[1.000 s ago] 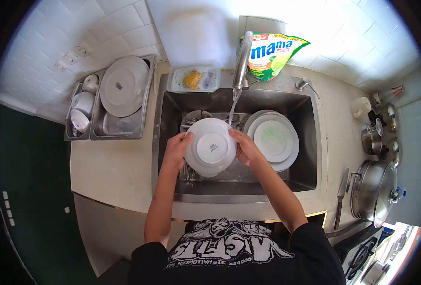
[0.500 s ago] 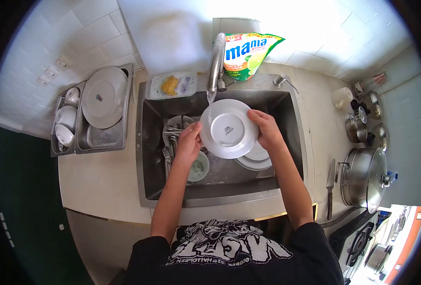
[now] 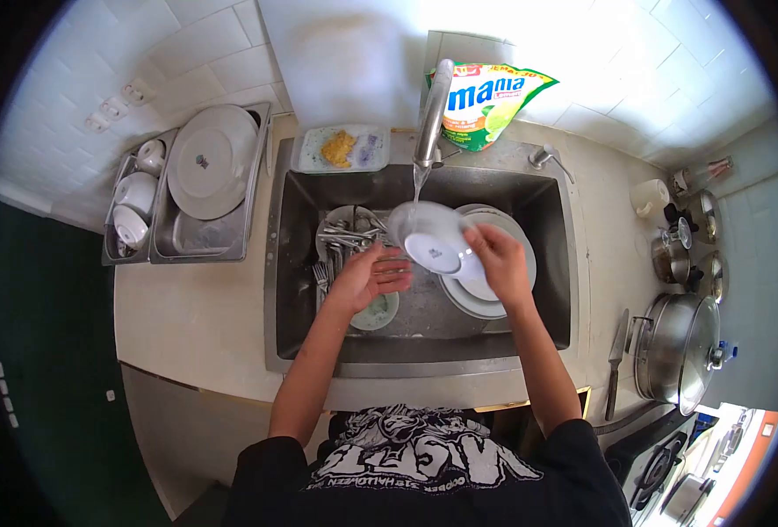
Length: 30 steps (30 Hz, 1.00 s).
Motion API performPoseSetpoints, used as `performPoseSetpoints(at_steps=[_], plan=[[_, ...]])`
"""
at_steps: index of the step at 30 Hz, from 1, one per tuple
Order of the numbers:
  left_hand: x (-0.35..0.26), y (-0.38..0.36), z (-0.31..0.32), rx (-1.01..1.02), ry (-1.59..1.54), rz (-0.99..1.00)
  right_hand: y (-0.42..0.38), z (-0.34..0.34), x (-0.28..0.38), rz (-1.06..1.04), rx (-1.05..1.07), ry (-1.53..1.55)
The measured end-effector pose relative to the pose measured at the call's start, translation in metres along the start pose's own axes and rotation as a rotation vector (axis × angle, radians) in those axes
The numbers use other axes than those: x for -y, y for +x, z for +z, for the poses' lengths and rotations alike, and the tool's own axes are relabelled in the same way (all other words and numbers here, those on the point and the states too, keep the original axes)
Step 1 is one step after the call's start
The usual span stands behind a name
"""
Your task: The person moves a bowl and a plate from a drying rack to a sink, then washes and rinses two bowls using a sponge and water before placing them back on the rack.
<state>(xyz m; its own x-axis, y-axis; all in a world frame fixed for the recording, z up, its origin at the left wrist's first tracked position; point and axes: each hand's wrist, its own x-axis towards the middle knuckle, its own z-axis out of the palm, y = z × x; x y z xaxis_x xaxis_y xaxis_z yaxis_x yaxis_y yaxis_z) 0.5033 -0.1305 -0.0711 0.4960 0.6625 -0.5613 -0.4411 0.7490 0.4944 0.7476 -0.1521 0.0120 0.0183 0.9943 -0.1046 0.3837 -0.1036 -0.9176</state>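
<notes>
My right hand (image 3: pixel 500 261) grips the right edge of a white plate (image 3: pixel 435 249), tilted with its underside toward me and blurred by motion. Water from the faucet (image 3: pixel 435 114) runs onto its upper part. Off the plate's left side, my left hand (image 3: pixel 371 279) is apart from it, fingers spread and holding nothing. Beneath the held plate, more white plates (image 3: pixel 519 241) lie stacked in the sink (image 3: pixel 319 353). Near my left hand are a pile of forks and spoons (image 3: pixel 347 235) and a pale green bowl (image 3: pixel 377 313).
Left on the counter, metal trays (image 3: pixel 187 255) hold a large plate and cups. A sponge tray (image 3: pixel 319 156) and a detergent pouch (image 3: pixel 486 105) stand behind the sink. A knife (image 3: pixel 617 358) and a lidded pot (image 3: pixel 670 347) are at the right.
My left hand has let go of the plate and opened. My right hand has tilted the plate and lowered it slightly. The view has shifted, showing more of the stacked plates.
</notes>
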Motion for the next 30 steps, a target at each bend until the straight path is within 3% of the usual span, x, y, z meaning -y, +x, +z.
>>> performPoseSetpoints(at_steps=[1, 4, 7, 11, 17, 20, 24, 27, 30], plan=[[-0.007, -0.002, 0.008, 0.042, -0.032, -0.042, -0.011, 0.0, 0.005, -0.054, 0.012, -0.178], [-0.009, 0.007, 0.018, 0.112, -0.091, -0.091, -0.03, -0.001, -0.011, -0.711, 0.185, -0.252], [0.005, 0.032, 0.011, 0.046, -0.03, 0.052, -0.048, -0.001, -0.006, -0.86, 0.21, -0.496], [0.007, 0.038, 0.017, -0.007, 0.093, 0.282, -0.042, -0.006, -0.028, -0.68, 0.259, -0.631], [0.029, 0.05, 0.02, -0.146, 0.252, 0.503, 0.037, 0.07, -0.064, -0.457, -0.153, -0.773], [0.032, 0.06, 0.005, -0.24, 0.231, 0.607, 0.049, 0.113, -0.058, -0.522, -0.062, -0.714], [0.006, 0.042, -0.006, -0.378, 0.303, 0.676, 0.017, 0.108, -0.045, -0.673, 0.218, -0.589], [-0.006, 0.028, -0.008, -0.396, 0.344, 0.695, 0.006, 0.085, -0.045, -0.688, 0.373, -0.697], [0.004, 0.018, -0.003, -0.427, 0.466, 0.714, 0.031, 0.088, -0.06, -0.59, 0.19, -0.795]])
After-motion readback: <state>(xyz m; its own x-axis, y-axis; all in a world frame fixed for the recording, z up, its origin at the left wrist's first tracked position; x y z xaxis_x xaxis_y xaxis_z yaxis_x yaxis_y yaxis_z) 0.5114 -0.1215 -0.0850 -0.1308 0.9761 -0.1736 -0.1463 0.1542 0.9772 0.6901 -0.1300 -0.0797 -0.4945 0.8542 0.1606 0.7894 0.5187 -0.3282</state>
